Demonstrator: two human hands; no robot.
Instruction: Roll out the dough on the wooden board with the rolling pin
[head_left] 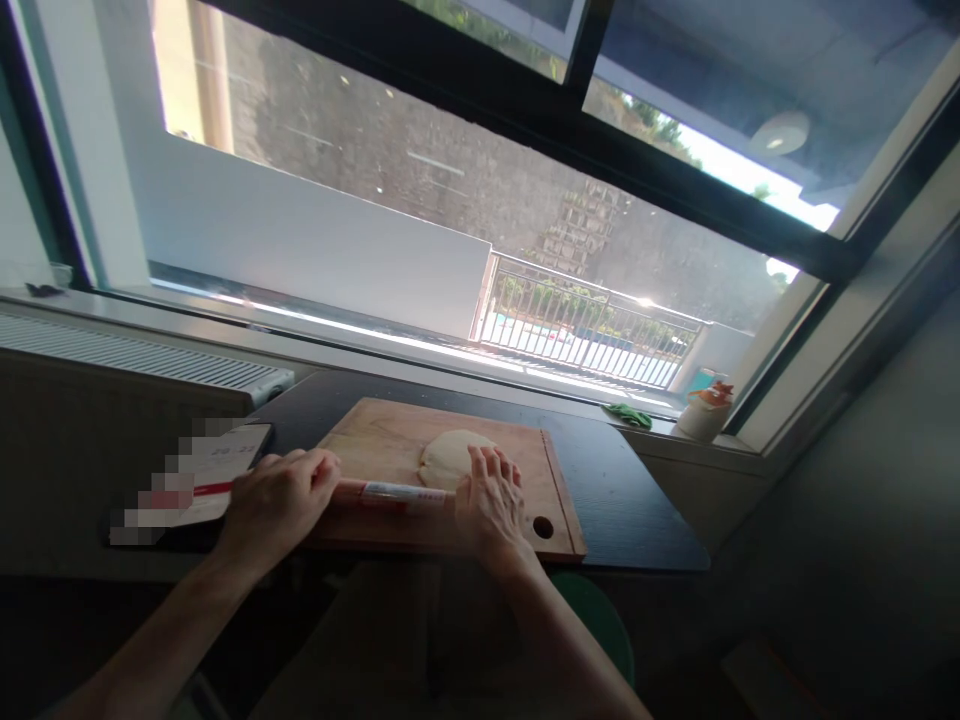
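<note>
A wooden rolling pin [405, 495] with a printed label lies crosswise over the cutting board [375, 425]. My left hand [281, 500] is closed around its left end, the fingers curled under into a fist. At the other end my right hand [491, 500] rests over the pin, palm down, and holds it. The fingers of this hand reach forward over the right side of a flat, pale round of dough [448, 455]. The dough lies on the board just beyond the pin, partly covered by those fingers.
The board rests on a dark table [622, 500] beneath a large window. To the left lies a partly blurred printed sheet or box [232, 455], near a radiator [150, 355]. A green cloth [628, 414] and a white container [705, 415] are on the sill. Below the table shows a green stool [596, 620].
</note>
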